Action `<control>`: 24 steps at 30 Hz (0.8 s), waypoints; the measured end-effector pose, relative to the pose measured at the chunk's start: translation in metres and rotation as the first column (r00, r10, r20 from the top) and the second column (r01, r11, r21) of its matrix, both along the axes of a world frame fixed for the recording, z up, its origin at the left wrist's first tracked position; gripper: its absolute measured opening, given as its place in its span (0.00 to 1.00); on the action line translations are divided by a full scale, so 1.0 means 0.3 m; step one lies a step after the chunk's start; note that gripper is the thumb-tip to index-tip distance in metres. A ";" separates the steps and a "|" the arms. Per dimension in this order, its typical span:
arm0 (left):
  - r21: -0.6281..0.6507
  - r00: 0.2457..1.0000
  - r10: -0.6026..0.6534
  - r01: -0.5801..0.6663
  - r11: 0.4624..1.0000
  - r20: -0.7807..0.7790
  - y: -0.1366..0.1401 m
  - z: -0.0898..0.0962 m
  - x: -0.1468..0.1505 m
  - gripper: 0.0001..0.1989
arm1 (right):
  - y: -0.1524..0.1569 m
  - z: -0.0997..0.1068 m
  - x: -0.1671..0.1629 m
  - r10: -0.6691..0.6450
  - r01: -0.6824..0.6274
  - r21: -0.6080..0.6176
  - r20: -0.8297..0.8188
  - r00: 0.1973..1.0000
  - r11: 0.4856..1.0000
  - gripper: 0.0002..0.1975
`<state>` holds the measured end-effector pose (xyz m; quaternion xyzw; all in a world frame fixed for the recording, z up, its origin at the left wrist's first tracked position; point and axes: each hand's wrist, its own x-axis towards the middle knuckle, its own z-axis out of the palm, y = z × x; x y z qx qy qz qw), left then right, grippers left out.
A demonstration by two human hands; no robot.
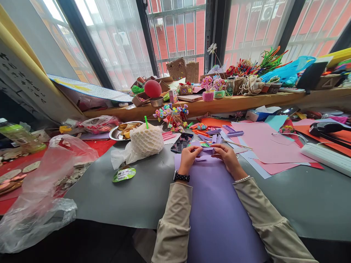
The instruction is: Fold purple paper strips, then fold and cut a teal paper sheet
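Note:
Between my two hands stretches a folded strip of purple paper [206, 151]. My left hand [189, 157] pinches its left end, and my right hand [226, 156] grips the right end with fingers bent round it. Under both wrists lies a large purple sheet [216, 204], running down toward my body. Just beyond my hands are several folded purple paper pieces [235, 133], and a thin stick [237, 144] lies to their right. A dark phone [182, 142] rests close to my left fingers. What my fingertips cover of the strip is hidden.
A wrapped coconut with a green straw [146, 140] stands left, before a metal plate [113, 134]. Pink paper sheets [271, 140] and a white power strip [326, 157] lie right. A plastic bag [41, 190] hangs over the left edge. Crafts crowd the wooden sill [197, 107].

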<state>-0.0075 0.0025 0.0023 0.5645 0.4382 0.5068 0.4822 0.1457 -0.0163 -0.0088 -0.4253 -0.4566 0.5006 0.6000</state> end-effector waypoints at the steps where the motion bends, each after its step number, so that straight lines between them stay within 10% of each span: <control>1: 0.004 1.000 -0.001 0.001 1.000 0.001 0.000 -0.001 0.000 0.10 | 0.000 0.001 -0.002 0.013 -0.014 -0.006 -0.004 1.000 1.000 0.11; 24: -0.098 0.995 0.018 -0.009 0.995 0.097 -0.001 0.011 -0.002 0.16 | 0.001 -0.002 -0.006 -0.092 0.093 -0.020 0.054 0.994 0.995 0.15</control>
